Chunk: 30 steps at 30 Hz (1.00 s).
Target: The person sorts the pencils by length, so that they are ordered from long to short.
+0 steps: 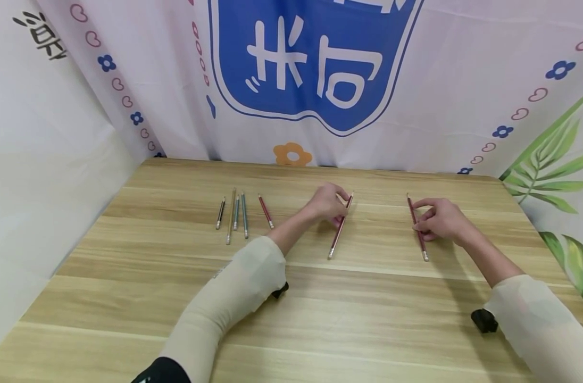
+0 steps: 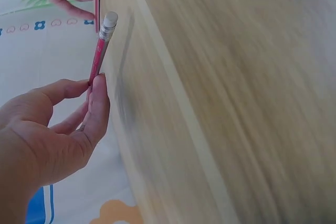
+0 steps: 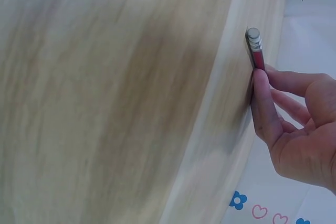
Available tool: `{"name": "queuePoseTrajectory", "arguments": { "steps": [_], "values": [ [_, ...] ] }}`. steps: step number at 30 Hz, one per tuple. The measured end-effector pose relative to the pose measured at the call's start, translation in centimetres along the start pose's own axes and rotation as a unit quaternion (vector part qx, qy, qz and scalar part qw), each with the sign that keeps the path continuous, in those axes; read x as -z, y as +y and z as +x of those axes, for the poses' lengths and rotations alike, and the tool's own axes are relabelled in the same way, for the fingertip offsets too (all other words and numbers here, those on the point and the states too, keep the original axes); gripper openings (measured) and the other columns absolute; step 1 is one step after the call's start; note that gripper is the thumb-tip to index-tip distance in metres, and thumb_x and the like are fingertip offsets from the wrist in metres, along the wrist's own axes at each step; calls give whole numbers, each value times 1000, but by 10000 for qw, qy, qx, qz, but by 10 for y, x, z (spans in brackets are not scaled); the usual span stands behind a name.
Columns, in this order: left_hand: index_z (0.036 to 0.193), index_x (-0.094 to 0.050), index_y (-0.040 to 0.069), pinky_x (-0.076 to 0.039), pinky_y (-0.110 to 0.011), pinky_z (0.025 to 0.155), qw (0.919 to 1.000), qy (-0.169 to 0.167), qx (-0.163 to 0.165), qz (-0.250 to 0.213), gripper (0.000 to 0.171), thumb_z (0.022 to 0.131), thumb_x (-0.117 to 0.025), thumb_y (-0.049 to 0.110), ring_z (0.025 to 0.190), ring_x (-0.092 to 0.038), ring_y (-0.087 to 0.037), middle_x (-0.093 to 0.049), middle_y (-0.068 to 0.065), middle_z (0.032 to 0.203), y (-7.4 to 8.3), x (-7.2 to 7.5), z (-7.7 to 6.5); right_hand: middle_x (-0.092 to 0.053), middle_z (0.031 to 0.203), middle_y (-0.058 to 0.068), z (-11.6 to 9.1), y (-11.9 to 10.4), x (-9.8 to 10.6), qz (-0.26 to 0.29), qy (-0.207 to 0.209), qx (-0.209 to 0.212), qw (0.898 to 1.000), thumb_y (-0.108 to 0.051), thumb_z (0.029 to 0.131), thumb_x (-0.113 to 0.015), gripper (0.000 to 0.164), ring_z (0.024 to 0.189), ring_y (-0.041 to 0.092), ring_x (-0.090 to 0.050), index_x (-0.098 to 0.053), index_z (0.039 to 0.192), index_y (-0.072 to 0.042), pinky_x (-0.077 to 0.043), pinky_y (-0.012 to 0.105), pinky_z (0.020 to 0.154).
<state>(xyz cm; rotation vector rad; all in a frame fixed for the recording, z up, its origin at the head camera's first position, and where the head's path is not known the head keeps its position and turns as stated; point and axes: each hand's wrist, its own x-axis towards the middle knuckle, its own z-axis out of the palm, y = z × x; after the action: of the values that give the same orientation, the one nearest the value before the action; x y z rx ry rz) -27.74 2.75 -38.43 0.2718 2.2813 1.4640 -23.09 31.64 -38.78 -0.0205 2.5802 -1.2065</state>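
Near the middle of the table, my left hand (image 1: 329,204) pinches a red pencil (image 1: 340,229) between thumb and fingers. Its white eraser and metal ferrule point toward me, its sharpened tip toward the back. In the left wrist view this pencil (image 2: 98,51) stands off from the wood, with its shadow beside it. Farther right, my right hand (image 1: 440,218) holds a second, dark red pencil (image 1: 417,229) from its right side. The right wrist view shows the eraser end of that pencil (image 3: 255,43) close over the table, thumb and fingertips pinching the shaft.
Left of my hands, several pencils lie roughly side by side on the wooden table (image 1: 291,330): a short black pencil (image 1: 221,213), a long gold pencil (image 1: 231,218), two blue-green ones and a short red pencil (image 1: 266,211). A printed curtain (image 1: 176,96) hangs behind the table's back edge.
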Motion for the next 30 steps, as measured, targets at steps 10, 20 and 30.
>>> {"name": "queuePoseTrajectory", "arguments": {
  "steps": [10, 20, 30],
  "values": [
    [123, -62, -10, -63, -30, 51, 9987, 4, 27, -515, 35, 89, -65, -17, 52, -60, -18, -65, -16, 72, 1, -12, 4, -61, 91, 13, -1, 2, 2, -49, -93, 43, 9999, 7, 92, -71, 61, 70, 16, -67, -42, 146, 15, -66, 32, 59],
    [124, -60, -8, -62, -29, 50, 9962, 76, 88, -863, 36, 89, -64, -17, 52, -58, -17, -63, -13, 69, 0, -19, 8, -62, 93, 15, 0, 1, 0, -3, -58, 61, 10000, 10, 92, -70, 61, 71, 15, -67, -42, 146, 15, -66, 32, 61],
    [126, -59, -7, -62, -28, 49, 9933, -14, 128, -1149, 38, 89, -64, -17, 54, -59, -19, -62, -13, 69, 4, -30, 13, -61, 90, 13, 0, 0, 1, -39, -50, 52, 10000, 10, 91, -70, 62, 69, 16, -67, -41, 146, 15, -66, 32, 60]
  ]
}}
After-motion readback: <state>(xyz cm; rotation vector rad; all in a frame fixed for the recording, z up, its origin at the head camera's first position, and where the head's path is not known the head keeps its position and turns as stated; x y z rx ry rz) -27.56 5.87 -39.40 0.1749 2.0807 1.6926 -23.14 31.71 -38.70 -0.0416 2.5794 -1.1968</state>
